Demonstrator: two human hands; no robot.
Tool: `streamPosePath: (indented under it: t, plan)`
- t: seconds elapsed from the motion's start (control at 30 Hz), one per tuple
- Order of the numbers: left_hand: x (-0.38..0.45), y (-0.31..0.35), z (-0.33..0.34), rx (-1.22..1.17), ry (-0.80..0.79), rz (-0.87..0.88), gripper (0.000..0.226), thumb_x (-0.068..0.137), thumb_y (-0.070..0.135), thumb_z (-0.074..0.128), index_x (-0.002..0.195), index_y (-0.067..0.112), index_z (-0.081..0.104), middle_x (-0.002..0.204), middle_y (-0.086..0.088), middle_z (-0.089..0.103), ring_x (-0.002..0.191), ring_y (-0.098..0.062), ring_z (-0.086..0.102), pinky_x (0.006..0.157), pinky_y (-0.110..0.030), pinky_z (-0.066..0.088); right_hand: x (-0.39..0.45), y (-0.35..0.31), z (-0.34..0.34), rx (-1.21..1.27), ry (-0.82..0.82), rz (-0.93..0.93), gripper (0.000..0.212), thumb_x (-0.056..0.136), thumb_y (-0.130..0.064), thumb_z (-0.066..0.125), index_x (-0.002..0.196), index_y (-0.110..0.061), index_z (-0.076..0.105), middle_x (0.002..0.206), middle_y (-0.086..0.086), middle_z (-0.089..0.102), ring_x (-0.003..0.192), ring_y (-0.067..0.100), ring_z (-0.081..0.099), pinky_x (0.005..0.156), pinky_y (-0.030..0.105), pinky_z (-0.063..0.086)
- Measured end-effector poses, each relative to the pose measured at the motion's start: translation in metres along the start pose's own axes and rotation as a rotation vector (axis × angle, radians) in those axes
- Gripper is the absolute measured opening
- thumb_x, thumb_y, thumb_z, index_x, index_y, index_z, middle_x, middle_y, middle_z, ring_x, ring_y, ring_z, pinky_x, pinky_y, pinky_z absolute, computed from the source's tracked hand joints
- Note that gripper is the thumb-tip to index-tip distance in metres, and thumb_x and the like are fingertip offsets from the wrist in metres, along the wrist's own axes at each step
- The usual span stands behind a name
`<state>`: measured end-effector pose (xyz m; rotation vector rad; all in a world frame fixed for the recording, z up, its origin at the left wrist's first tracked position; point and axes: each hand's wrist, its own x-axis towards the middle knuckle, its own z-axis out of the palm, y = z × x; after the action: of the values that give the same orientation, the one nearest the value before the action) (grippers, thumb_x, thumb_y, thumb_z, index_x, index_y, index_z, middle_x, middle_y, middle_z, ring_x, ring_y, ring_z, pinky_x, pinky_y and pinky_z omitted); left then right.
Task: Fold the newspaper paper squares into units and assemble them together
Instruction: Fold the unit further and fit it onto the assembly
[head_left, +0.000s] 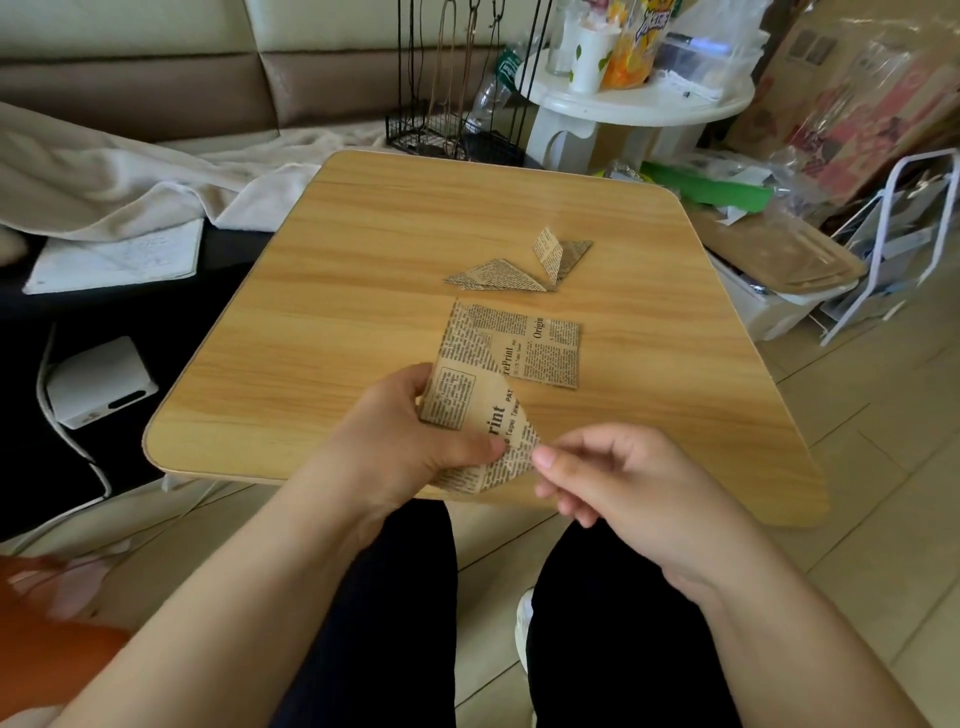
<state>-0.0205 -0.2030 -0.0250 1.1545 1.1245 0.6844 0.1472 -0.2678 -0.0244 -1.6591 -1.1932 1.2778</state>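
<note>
My left hand (400, 441) pinches a newspaper-print paper square (478, 415) over the near edge of the wooden table (322, 322); the sheet curls up between thumb and fingers. Just right of the sheet's lower corner is my right hand (613, 478), its fingers loosely curled and its thumb tip close to the paper; whether it touches is unclear. A flat newspaper square (540, 343) lies on the table beyond the held one. Farther back lie two folded units: a flat triangular one (493, 276) and a V-shaped one (558, 254).
A beige cloth (130, 176) and a notebook (119, 257) lie left of the table. A white box with a cable (98, 382) sits on the floor at left. A white round side table (639, 104) with cups and bags stands behind; clutter and a white rack (893, 244) are at right.
</note>
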Motion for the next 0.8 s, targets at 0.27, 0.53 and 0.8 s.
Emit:
streamPosePath:
  t: [0.27,0.53,0.8]
  plan:
    - [0.043,-0.011,-0.019,0.249,-0.037,-0.064,0.050,0.061,-0.005,0.081,0.104,0.011,0.061,0.085,-0.005,0.074,0.075,-0.019,0.071,0.067,-0.028,0.058,0.034,0.025,0.005,-0.269,0.210,-0.090,0.007,0.081,-0.033,0.072,0.079,-0.026,0.070,0.074,-0.011,0.068,0.060,-0.003,0.056,0.059,0.012,0.042]
    - [0.074,-0.010,-0.011,0.835,-0.092,0.016,0.069,0.065,0.013,0.081,0.125,0.018,0.046,0.100,0.001,0.059,0.089,-0.020,0.059,0.070,-0.028,0.049,0.040,0.071,0.022,-0.807,0.086,-0.641,0.032,0.090,-0.031,0.048,0.115,-0.022,0.068,0.117,-0.016,0.060,0.117,0.001,0.047,0.100,0.020,0.034]
    - [0.062,-0.027,-0.009,1.074,0.308,0.294,0.077,0.067,0.029,0.075,0.133,0.032,0.036,0.119,0.004,0.041,0.111,-0.021,0.041,0.092,-0.035,0.034,0.049,0.076,0.029,-0.852,0.192,-0.745,0.029,0.088,-0.026,0.051,0.108,-0.019,0.071,0.112,-0.011,0.063,0.106,0.009,0.055,0.093,0.031,0.038]
